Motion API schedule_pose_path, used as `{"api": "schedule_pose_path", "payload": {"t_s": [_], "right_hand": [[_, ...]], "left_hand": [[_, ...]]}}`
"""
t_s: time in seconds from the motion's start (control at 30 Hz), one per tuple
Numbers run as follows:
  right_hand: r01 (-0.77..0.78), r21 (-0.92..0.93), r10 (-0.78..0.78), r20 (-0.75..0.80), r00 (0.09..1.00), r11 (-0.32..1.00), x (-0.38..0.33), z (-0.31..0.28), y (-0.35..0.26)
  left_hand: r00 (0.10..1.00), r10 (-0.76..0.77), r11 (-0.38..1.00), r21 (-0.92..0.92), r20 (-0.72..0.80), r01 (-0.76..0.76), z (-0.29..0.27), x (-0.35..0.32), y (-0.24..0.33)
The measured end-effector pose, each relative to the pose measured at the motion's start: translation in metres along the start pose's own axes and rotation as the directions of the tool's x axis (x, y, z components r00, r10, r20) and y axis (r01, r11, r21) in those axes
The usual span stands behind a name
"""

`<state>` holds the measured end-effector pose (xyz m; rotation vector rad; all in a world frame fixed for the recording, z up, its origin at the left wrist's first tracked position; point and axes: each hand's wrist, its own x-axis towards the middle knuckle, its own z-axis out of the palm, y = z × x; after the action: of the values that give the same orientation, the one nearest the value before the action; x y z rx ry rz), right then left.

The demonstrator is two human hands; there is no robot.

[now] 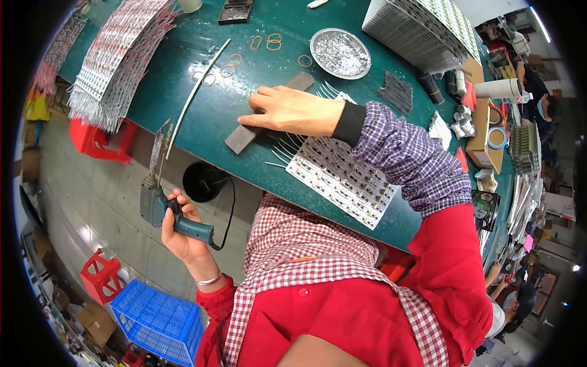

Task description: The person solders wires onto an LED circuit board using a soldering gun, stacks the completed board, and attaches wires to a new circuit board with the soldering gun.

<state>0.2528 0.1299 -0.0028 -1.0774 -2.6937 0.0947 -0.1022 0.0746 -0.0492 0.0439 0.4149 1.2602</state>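
My left hand [185,240], off the table's near edge, is closed around the teal grip of a corded soldering gun [191,227]. Its long, thin metal tips point up and away from me. Over the table, my right hand [296,112] grips a grey-brown flat bar [240,140] from above, thumb on the near side and fingers on the far side. Something dark shows between thumb and forefinger; I cannot make it out. Beside that hand, partly under my wrist, lies a white circuit board panel [342,177] with rows of small parts. White wires stick out along its left side.
A round metal dish [340,54] of silvery bits sits far side. Loose elastic bands [274,41], a long white strip [197,92] and dark wire pieces [396,93] lie about. Stacked panels [422,30] stand at back right, wired ones [119,55] at left. A black bin [205,182] stands below.
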Motion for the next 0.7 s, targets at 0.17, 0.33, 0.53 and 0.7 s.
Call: {"api": "schedule_pose_path", "payload": {"t_s": [0.17, 0.33, 0.53, 0.7], "right_hand": [[0.022, 0.123, -0.024, 0.011, 1.0, 0.992, -0.01, -0.035, -0.02], [0.064, 0.072, -0.068, 0.045, 0.997, 0.995, -0.031, -0.039, -0.037], [0.016, 0.048, -0.018, 0.041, 0.999, 0.999, -0.057, -0.019, -0.028], [-0.067, 0.115, 0.075, -0.073, 0.995, 0.991, -0.072, -0.025, -0.04]], "left_hand": [[1.0, -0.008, 1.0, -0.02, 0.029, 0.009, 0.007, 0.008, -0.01], [0.999, -0.04, 0.999, -0.007, 0.026, 0.041, 0.013, 0.013, -0.016], [0.997, -0.064, 0.998, 0.021, 0.049, 0.063, 0.018, 0.012, -0.022], [0.995, -0.085, 0.996, 0.031, 0.048, 0.083, 0.02, 0.011, -0.026]]}}
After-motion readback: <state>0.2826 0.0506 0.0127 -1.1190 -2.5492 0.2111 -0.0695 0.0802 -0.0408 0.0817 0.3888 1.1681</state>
